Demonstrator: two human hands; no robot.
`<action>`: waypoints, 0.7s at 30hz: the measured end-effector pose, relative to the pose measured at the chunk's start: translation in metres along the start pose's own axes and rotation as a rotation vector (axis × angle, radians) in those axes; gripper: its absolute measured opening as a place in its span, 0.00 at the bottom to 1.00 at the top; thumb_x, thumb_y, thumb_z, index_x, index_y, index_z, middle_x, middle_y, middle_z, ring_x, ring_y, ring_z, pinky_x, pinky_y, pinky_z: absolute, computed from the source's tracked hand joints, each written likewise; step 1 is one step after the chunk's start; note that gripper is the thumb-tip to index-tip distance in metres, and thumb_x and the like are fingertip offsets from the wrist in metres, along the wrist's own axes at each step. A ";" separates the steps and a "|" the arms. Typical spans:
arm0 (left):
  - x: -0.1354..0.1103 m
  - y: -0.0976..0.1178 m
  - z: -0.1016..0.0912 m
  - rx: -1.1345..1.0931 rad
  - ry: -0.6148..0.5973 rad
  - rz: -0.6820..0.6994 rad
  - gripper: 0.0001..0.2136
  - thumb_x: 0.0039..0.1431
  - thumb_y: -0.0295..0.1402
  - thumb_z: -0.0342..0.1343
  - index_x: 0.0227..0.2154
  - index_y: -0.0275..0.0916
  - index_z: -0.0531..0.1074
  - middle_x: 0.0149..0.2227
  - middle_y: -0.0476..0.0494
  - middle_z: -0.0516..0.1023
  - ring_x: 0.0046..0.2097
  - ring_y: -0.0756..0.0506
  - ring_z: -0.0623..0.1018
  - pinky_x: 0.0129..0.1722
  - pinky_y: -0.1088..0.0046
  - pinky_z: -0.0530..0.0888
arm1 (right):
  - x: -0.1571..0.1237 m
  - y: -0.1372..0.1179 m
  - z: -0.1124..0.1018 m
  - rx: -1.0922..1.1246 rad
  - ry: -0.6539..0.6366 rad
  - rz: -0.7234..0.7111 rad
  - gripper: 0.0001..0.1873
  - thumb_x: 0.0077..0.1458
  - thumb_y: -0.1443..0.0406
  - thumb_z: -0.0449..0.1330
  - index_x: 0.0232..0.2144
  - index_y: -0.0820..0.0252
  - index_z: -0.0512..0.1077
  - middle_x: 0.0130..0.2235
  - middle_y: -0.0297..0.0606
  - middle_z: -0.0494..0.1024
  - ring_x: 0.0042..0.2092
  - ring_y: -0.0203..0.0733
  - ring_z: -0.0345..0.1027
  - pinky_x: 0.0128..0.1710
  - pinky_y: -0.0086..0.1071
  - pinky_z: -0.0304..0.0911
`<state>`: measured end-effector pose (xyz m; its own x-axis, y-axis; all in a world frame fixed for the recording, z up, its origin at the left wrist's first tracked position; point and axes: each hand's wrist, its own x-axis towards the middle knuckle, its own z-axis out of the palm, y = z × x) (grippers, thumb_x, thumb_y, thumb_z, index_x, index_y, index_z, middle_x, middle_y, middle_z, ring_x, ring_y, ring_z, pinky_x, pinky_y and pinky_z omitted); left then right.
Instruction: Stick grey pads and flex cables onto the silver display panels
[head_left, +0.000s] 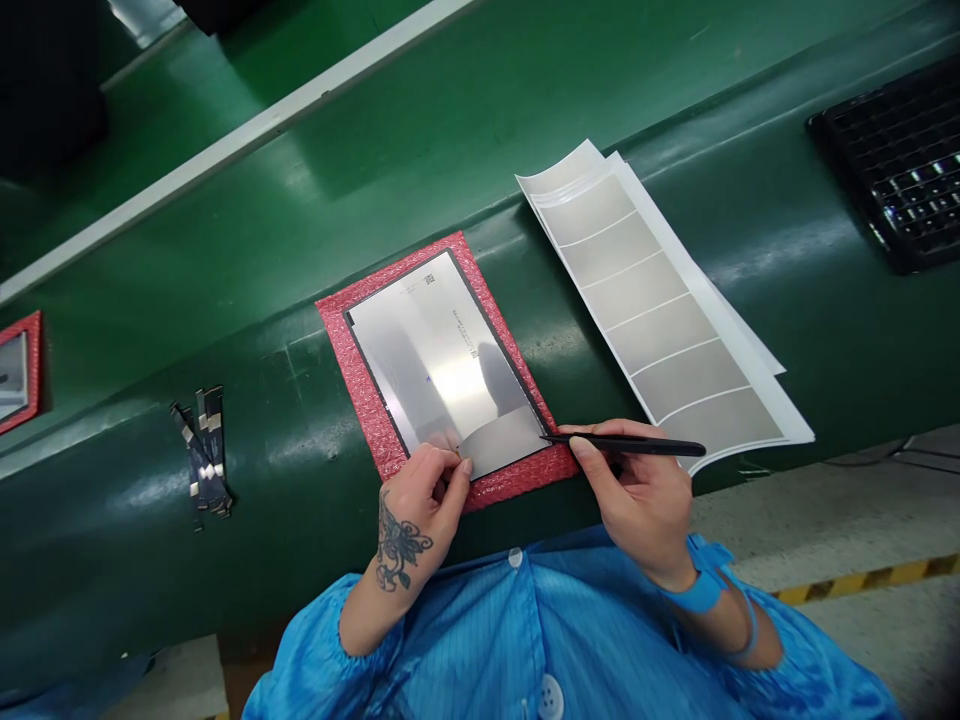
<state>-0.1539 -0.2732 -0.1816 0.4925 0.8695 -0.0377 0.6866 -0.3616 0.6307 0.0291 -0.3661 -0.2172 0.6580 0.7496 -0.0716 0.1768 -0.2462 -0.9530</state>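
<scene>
A display panel [420, 340] with a shiny metal back rests on a red bubble-wrap sheet [349, 375]. Over the panel's near end lies a grey rectangular sticker [504, 440]. Its left corner is pinched between the thumb and forefinger of my left hand [431, 490]. My right hand [645, 500] is closed around black tweezers [637, 443], whose tips touch or nearly touch the sticker's right end at the panel edge. Just beyond that hand are sheets of similar grey stickers [652, 310] on white backing.
Several black flex cables [206, 450] lie in a small pile on the left of the green mat [292, 520]. Another panel on red wrap [19, 370] shows at the far left edge. A black gridded tray [900, 160] stands at the upper right.
</scene>
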 end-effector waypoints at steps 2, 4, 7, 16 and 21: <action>0.000 0.001 0.000 0.006 0.003 0.016 0.09 0.62 0.31 0.54 0.26 0.39 0.71 0.21 0.54 0.67 0.20 0.55 0.66 0.21 0.81 0.64 | 0.001 -0.001 0.000 0.000 0.001 -0.006 0.08 0.57 0.62 0.63 0.39 0.53 0.70 0.38 0.38 0.82 0.38 0.44 0.77 0.36 0.39 0.74; 0.000 0.001 0.000 0.021 0.000 0.020 0.09 0.62 0.32 0.53 0.25 0.39 0.70 0.21 0.54 0.67 0.20 0.55 0.66 0.21 0.81 0.64 | 0.001 -0.002 0.000 -0.001 0.004 -0.012 0.07 0.57 0.62 0.63 0.39 0.53 0.70 0.38 0.38 0.81 0.38 0.44 0.77 0.36 0.38 0.73; 0.000 0.002 0.001 0.044 0.006 0.024 0.10 0.63 0.33 0.52 0.25 0.39 0.70 0.21 0.54 0.68 0.20 0.55 0.66 0.21 0.80 0.64 | 0.002 -0.004 0.000 0.001 0.009 -0.014 0.07 0.57 0.62 0.63 0.39 0.53 0.70 0.38 0.38 0.81 0.37 0.43 0.77 0.34 0.37 0.73; -0.002 0.001 0.003 0.072 0.019 0.057 0.10 0.63 0.32 0.53 0.26 0.39 0.70 0.22 0.54 0.67 0.21 0.55 0.67 0.23 0.80 0.64 | 0.002 -0.005 0.000 -0.007 0.018 -0.004 0.08 0.57 0.60 0.63 0.38 0.53 0.70 0.37 0.38 0.82 0.36 0.43 0.77 0.33 0.36 0.72; -0.001 0.002 0.002 0.090 0.022 0.067 0.10 0.63 0.31 0.52 0.26 0.39 0.70 0.22 0.54 0.67 0.21 0.55 0.68 0.23 0.81 0.65 | 0.002 -0.005 0.000 -0.008 0.016 -0.011 0.07 0.57 0.62 0.63 0.39 0.53 0.70 0.38 0.37 0.82 0.37 0.43 0.77 0.33 0.36 0.72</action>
<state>-0.1519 -0.2757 -0.1823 0.5282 0.8489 0.0200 0.6982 -0.4476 0.5588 0.0294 -0.3633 -0.2128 0.6677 0.7423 -0.0565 0.1895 -0.2429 -0.9514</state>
